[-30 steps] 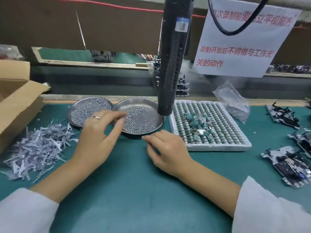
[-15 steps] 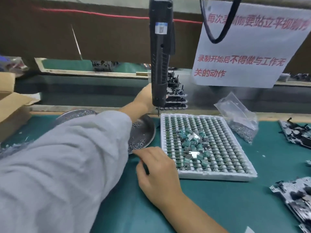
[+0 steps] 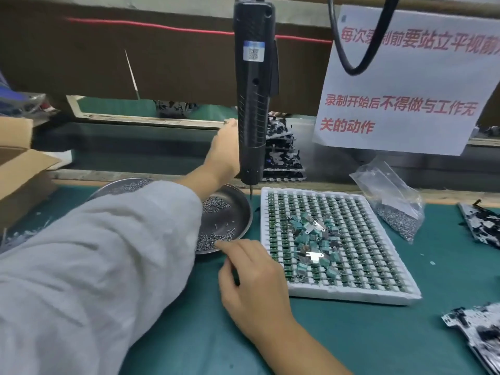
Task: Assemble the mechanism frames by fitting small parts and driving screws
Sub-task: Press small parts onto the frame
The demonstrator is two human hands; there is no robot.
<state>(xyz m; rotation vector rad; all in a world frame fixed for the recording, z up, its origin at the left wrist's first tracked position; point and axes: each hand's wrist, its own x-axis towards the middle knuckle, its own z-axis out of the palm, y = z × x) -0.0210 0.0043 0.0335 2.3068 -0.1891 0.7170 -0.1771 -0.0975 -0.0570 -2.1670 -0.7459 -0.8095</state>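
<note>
While the left hand [image 3: 224,147] is reached behind the hanging screwdriver [image 3: 254,93], its grip cannot be told; the right hand's [image 3: 254,277] curled fingers are rested beside the screw dish [image 3: 238,212].

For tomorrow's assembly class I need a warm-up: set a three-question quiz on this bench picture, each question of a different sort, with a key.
1. True or false: the hanging screwdriver is held by the right hand.
2. Which dish does the right hand reach into: A the nearer dish, B the farther dish?
3. Fill in: loose green parts lie on the white ____.

Key: 1 false; 2 A; 3 tray.
</note>
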